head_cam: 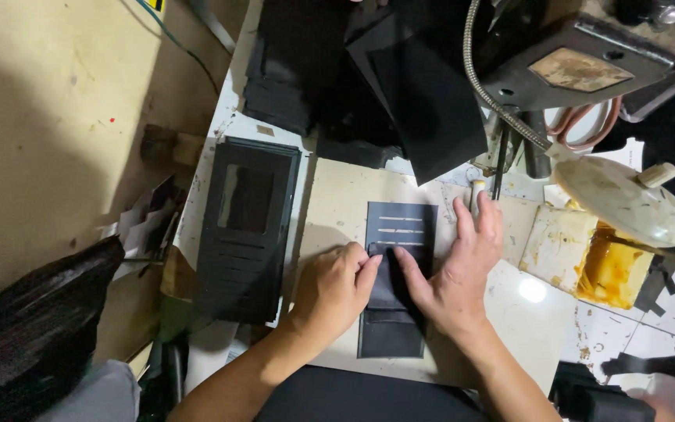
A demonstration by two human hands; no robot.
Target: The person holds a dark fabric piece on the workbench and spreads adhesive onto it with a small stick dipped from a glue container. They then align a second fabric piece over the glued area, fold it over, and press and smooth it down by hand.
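A dark blue-grey leather panel [400, 223] with slot lines lies flat on a cream board [337, 203] in the middle of the bench. A smaller dark flap [388, 293] lies on its lower half. My left hand [330, 289] rests on the board, its fingertips pressing the flap's left edge. My right hand [455, 273] lies over the panel's right edge, with the thumb pressing the flap from the right. Both thumbs nearly meet at the flap's top. Neither hand grips a tool.
A stack of dark wallet panels [244, 234] lies to the left. Black sheets [423, 94] pile at the back. At right are a lamp head [623, 199] on a flexible hose, scissors [587, 125] and a yellow glue tray [611, 270].
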